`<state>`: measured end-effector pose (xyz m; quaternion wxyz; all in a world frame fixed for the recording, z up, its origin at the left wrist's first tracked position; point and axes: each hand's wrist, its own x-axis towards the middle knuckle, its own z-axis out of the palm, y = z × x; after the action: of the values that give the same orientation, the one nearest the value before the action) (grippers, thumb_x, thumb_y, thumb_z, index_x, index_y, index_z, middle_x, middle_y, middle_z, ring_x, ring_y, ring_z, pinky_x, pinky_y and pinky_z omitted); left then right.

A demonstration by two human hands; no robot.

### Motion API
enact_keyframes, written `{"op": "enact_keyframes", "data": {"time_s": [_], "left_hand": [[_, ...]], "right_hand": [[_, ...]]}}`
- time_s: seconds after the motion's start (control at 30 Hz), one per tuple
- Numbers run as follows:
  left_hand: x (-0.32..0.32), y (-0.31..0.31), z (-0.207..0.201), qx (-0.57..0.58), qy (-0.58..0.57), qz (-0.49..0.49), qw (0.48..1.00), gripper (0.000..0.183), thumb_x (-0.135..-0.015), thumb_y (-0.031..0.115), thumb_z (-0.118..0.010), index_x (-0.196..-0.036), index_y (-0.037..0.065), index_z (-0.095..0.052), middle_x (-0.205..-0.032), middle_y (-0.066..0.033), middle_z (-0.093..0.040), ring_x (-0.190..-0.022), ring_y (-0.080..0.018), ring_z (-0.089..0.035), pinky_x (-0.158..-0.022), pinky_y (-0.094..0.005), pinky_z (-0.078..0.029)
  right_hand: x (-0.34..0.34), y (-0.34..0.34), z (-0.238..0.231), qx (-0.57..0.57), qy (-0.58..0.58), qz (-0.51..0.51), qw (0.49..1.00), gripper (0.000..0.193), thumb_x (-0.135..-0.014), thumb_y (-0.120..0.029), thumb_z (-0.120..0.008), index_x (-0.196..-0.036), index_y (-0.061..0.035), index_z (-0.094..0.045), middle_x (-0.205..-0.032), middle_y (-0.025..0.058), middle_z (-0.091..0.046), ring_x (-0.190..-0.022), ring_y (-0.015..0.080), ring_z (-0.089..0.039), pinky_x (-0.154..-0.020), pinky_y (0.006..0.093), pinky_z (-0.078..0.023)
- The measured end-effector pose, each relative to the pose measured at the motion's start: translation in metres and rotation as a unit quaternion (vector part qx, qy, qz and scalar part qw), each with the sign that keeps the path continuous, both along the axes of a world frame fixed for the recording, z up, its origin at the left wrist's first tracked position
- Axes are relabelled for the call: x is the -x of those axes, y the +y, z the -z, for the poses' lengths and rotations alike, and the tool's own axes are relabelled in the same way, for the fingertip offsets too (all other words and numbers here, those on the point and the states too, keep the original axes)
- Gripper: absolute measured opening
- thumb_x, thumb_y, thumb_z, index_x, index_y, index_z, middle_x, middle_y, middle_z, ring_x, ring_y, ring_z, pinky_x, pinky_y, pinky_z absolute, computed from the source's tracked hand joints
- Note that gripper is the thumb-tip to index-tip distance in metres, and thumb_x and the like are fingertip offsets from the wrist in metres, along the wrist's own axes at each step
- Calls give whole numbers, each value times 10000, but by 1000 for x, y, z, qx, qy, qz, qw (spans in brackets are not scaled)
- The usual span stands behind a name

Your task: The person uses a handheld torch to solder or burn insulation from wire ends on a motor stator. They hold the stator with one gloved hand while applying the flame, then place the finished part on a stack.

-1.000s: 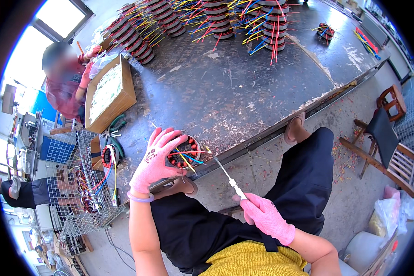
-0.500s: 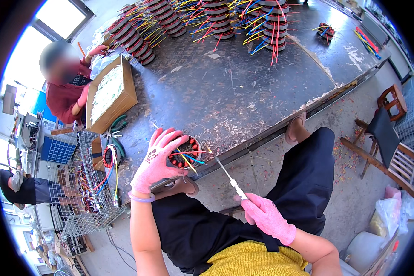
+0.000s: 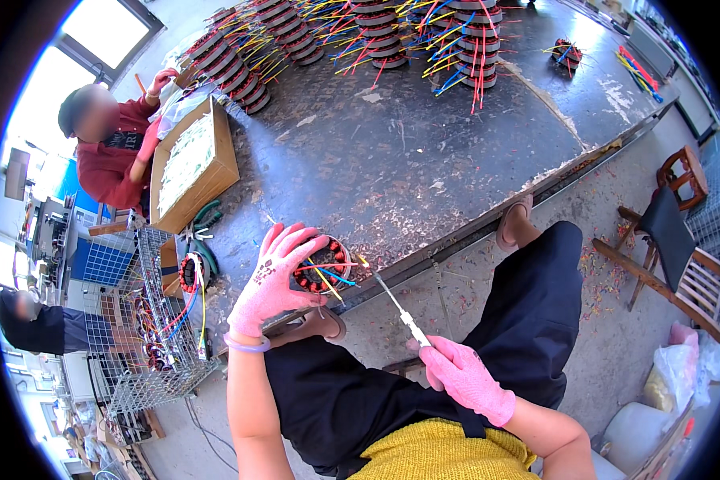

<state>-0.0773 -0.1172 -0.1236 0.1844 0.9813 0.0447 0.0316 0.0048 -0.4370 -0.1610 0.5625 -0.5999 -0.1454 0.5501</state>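
Observation:
My left hand (image 3: pixel 274 276), in a pink glove, is closed round the side of a motor stator (image 3: pixel 338 254) at the table's near edge. Red coils line the stator's ring, and red, blue and yellow leads stick out towards the right. In my pink-gloved right hand (image 3: pixel 466 376) is a slim white-handled tool (image 3: pixel 409 320) with a thin metal shaft. Its tip lies close to the end of the red lead, beside a small yellow piece; whether they touch I cannot tell.
Stacks of stators (image 3: pixel 478 48) with coloured leads stand along the far side of the dark table (image 3: pixel 424 172). Left are an open cardboard box (image 3: pixel 226 156), green-handled pliers (image 3: pixel 208 214), another stator (image 3: pixel 188 274) and a wire basket (image 3: pixel 156 384). A co-worker (image 3: pixel 116 164) sits behind the box.
The co-worker behind the box has shifted posture and raised both hands slightly. Another person at the far left has leaned into view. My hands, the stator and the tool have hardly moved.

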Motion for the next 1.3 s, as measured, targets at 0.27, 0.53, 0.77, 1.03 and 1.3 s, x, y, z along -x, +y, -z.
{"op": "enact_keyframes", "data": {"time_s": [0.27, 0.53, 0.77, 1.03, 1.3], "left_hand": [[0, 1, 0, 1, 2, 1, 1000, 881, -541, 225, -880, -1357, 132, -560, -1394, -102, -523, -1395, -324, -389, -1227, -509, -174], [0, -1, -1, 7, 4, 0, 1000, 884, -543, 234, -877, -1361, 132, -558, -1395, -100, -521, -1393, -325, -390, -1224, -512, -175], [1, 1, 0, -5, -19, -13, 1000, 865, -529, 278, -888, -1327, 131, -590, -1327, -87, -568, -1352, -308, -441, -1212, -509, -197], [-12, 20, 27, -76, -70, -147, 984, 897, -572, 448, -878, -1340, 90, -584, -1333, -129, -581, -1338, -314, -462, -1201, -502, -211], [-48, 69, 30, -106, -55, -229, 966, 892, -638, 498, -834, -1377, 93, -543, -1359, -161, -553, -1364, -305, -429, -1197, -485, -178]], "right_hand": [[0, 2, -4, 8, -8, -2, 1000, 352, -1031, -243, -482, -1246, 15, -585, -653, 10, -511, -582, 75, -476, -560, 267, -410], [1, 0, -4, 4, 28, 17, 999, 351, -1032, -237, -489, -1256, 14, -587, -659, -8, -498, -583, 68, -466, -554, 258, -395], [-2, -3, -1, -7, 31, 26, 999, 348, -1035, -237, -494, -1257, 12, -591, -672, -18, -496, -596, 54, -462, -553, 244, -386], [-12, -27, 0, -40, 71, 85, 993, 365, -1028, -263, -527, -1275, -2, -591, -642, -53, -494, -558, 37, -415, -519, 210, -313], [-34, -50, -5, -29, 19, 127, 991, 378, -1036, -267, -482, -1250, 21, -599, -566, -48, -455, -446, 34, -335, -419, 206, -243]]}}
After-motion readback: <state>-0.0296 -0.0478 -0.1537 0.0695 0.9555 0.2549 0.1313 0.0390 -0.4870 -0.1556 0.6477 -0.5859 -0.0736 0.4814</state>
